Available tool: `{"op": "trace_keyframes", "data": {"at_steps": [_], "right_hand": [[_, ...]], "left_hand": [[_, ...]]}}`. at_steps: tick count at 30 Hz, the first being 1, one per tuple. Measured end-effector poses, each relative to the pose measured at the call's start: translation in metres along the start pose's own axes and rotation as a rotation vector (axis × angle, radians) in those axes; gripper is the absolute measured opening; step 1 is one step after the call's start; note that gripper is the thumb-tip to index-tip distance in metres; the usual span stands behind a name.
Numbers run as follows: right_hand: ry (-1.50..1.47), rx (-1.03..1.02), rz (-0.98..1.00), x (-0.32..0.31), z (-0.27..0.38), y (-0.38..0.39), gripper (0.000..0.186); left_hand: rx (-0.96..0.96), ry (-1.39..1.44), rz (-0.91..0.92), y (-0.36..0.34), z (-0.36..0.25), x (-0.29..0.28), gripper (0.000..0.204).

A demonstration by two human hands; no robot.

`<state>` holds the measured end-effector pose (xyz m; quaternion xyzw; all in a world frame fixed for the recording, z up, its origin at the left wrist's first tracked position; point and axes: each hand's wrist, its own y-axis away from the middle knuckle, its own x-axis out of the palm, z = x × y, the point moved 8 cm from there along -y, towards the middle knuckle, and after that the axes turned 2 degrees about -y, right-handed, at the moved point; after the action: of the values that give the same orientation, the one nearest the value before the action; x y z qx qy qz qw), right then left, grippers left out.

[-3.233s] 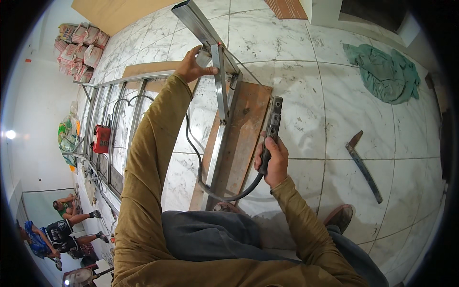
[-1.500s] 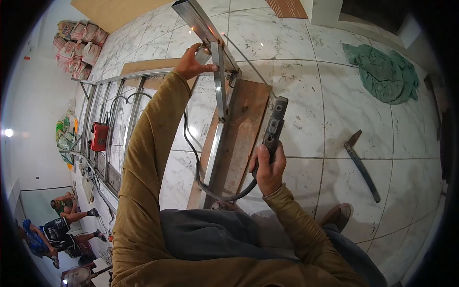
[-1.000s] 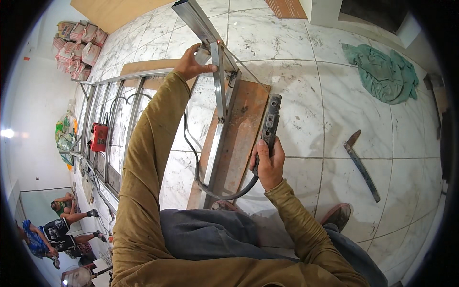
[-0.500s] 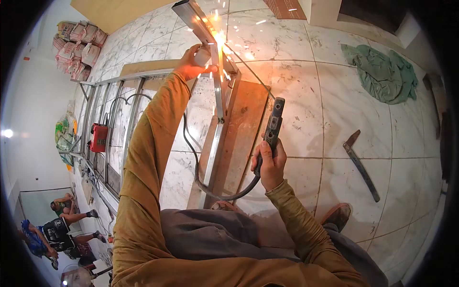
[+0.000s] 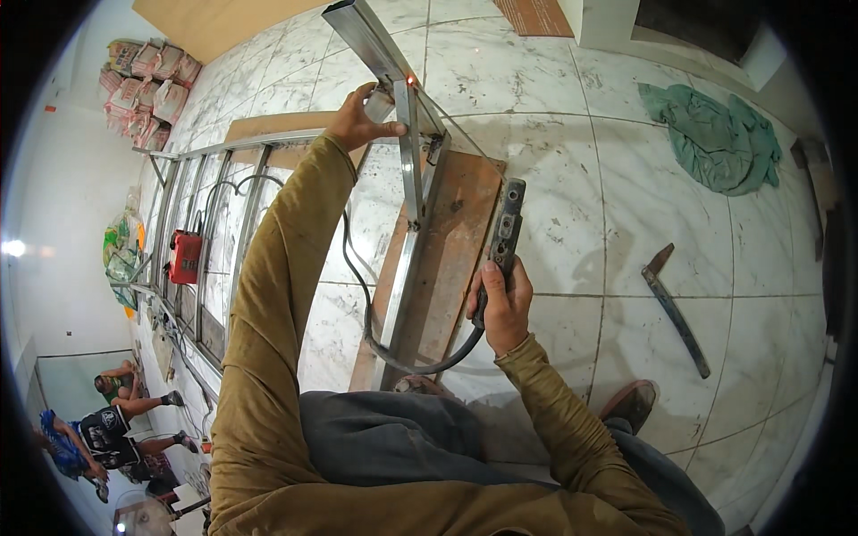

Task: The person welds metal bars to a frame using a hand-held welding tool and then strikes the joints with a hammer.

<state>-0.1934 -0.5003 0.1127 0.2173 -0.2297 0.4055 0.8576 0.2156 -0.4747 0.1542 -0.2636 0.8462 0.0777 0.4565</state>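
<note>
My right hand (image 5: 505, 308) is wrapped round the grip of a black welding electrode holder (image 5: 508, 219). A thin electrode rod (image 5: 469, 140) runs from its jaw up to a small glowing red spot (image 5: 410, 80) on a metal joint. There a short diagonal metal brace (image 5: 409, 161) meets a square metal tube (image 5: 366, 36). Closed about the joint from the left, my left hand (image 5: 362, 123) has its thumb against the brace; some fingers are hidden behind the metal. The brace's lower end meets a longer frame tube (image 5: 398, 299).
A brown board (image 5: 460, 214) lies under the frame. The welding cable (image 5: 429, 366) loops below my hands. Rightward on the tiles are a hammer (image 5: 675, 308) and a green cloth (image 5: 715, 138). A red box (image 5: 185, 256), stacked sacks (image 5: 147, 89) and two people (image 5: 107, 429) are at left.
The bright arc and flying sparks have died, leaving a small red glow at the joint. My right hand and the electrode holder have shifted slightly left; my left hand stays put.
</note>
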Motion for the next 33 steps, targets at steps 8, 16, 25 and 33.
{"op": "trace_keyframes", "data": {"at_steps": [8,16,25,33], "right_hand": [[0.183,-0.13,-0.003,-0.002,0.007,0.002,0.023],[-0.025,-0.018,0.012,-0.008,-0.01,-0.003,0.033],[-0.23,0.139,-0.149,-0.025,-0.026,-0.007,0.032],[-0.092,-0.007,-0.039,-0.009,-0.007,-0.002,0.033]], "left_hand": [[-0.019,0.011,-0.033,0.002,-0.004,0.005,0.122],[-0.052,-0.042,-0.049,0.009,-0.005,-0.001,0.124],[-0.122,-0.12,-0.058,0.012,-0.015,-0.005,0.126],[-0.1,-0.14,-0.07,0.01,-0.014,-0.005,0.125]]}}
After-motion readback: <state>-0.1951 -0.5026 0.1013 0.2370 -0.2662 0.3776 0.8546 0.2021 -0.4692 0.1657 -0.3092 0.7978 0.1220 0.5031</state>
